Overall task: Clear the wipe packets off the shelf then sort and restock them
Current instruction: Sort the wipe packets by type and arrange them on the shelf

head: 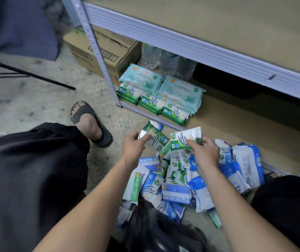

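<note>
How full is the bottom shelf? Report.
Partly full: green packets and teal packs sit at the shelf's left end; the rest looks mostly bare.

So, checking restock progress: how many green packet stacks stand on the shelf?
3, in a row along the bottom shelf front edge: left stack, middle stack, right stack, all before the teal packs. How many packets each holds is unclear.
</note>
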Motion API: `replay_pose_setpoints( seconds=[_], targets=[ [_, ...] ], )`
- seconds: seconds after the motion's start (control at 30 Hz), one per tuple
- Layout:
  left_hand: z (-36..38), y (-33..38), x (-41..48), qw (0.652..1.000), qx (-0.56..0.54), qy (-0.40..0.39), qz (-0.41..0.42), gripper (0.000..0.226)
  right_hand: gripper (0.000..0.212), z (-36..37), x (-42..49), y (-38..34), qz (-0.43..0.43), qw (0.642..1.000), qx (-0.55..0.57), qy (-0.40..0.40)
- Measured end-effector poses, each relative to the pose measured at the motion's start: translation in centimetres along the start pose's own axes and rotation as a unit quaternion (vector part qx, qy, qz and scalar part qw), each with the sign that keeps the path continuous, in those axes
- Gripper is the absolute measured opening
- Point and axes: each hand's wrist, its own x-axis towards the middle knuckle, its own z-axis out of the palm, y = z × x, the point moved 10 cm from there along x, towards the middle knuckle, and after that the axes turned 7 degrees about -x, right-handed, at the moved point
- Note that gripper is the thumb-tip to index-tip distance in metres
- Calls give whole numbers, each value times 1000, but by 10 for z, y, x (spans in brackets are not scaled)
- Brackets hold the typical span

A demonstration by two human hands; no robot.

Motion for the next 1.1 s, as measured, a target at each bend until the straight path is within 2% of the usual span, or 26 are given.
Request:
replay_pose_setpoints(
  seconds=[0.13, 0.3, 0.47, 0.53, 0.67, 0.8, 0.97, 1.03, 1.1],
  targets=[
    [-7, 4, -3, 998, -65, -3, -17, 16, 17, 10, -12, -7, -7, 998, 45, -42],
    [-22, 2, 15, 994, -94, 46, -13, 41, 27, 36, -11, -14, 16, 992, 96, -86],
    [-47, -15, 43, 983, -118, 136, -24, 31, 24, 65, 4, -10, 24, 996, 51, -72],
    [-59, -20, 59, 983, -84, 162, -26, 29, 24, 83, 12, -9, 26, 996, 36, -77],
    [-81, -20, 96, 981, 63, 179, -25, 25, 23, 123, 35, -2, 32, 996, -8, -86],
    [-98, -10, 142, 972, 172, 157, -12, 29, 24, 165, 61, 2, 41, 993, -57, -95],
    [-98, 13, 191, 962, 250, 105, 12, 32, 17, 215, 89, 4, 29, 986, -119, -115],
    [-97, 22, 204, 962, 255, 93, 29, 37, 24, 231, 95, 3, 27, 982, -140, -126],
    [-98, 25, 211, 955, 278, 92, 46, 48, 39, 242, 98, -4, -22, 959, -239, -147]
  ],
)
